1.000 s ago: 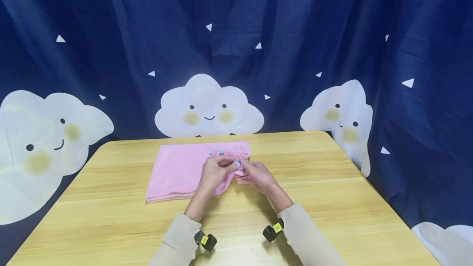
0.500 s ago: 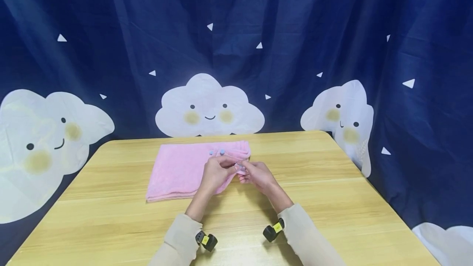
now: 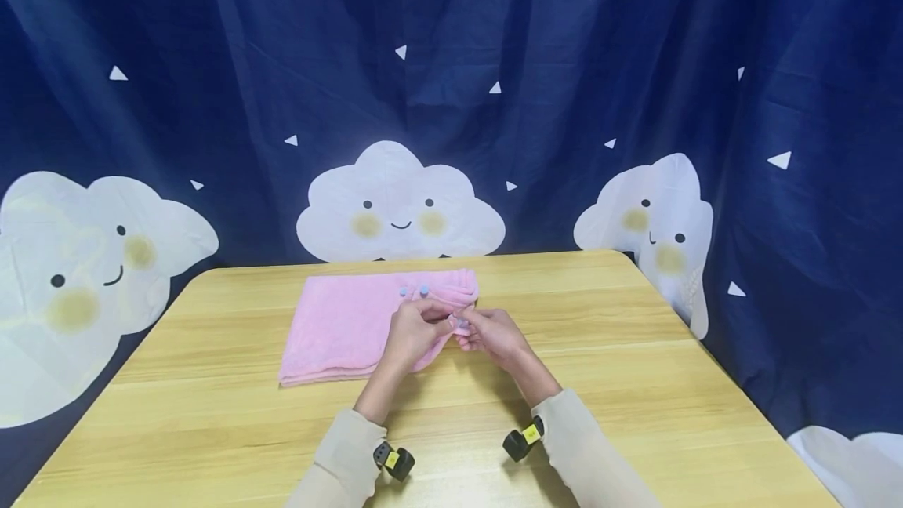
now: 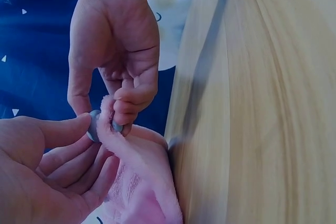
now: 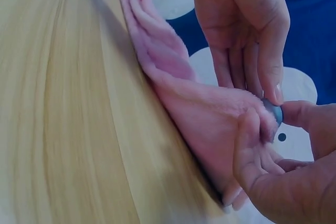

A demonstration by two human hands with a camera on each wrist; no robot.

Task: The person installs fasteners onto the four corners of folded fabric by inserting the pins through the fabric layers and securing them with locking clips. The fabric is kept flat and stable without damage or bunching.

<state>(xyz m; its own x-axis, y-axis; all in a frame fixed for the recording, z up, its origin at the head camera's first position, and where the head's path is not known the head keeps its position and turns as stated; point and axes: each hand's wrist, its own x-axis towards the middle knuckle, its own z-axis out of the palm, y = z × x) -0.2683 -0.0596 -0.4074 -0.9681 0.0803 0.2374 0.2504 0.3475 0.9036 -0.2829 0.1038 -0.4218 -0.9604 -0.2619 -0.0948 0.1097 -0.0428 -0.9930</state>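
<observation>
A folded pink fleece cloth (image 3: 342,324) with round blue-grey buttons lies on the table, its near right corner lifted between both hands. My left hand (image 3: 412,332) pinches a button (image 4: 94,125) at the fleece edge, thumb tip on its face. Opposite it, my right hand (image 3: 498,335) grips the same edge, with fingers curled against the fleece and the thumb at the button, as the right wrist view shows. On the far side of the button, a second blue-grey piece (image 4: 117,126) peeks out at the edge. Two further buttons (image 3: 424,290) show on the cloth beyond the hands.
The light wooden table (image 3: 621,398) extends on all sides of the cloth. Behind it hangs a dark blue curtain (image 3: 550,132) printed with smiling clouds and white triangles. A black camera (image 3: 522,442) is strapped at each wrist, by beige sleeves.
The light blue button, plain between the fingertips a second ago, is now mostly covered by them. The fingers have shifted slightly at the raised corner; the rest of the cloth lies still.
</observation>
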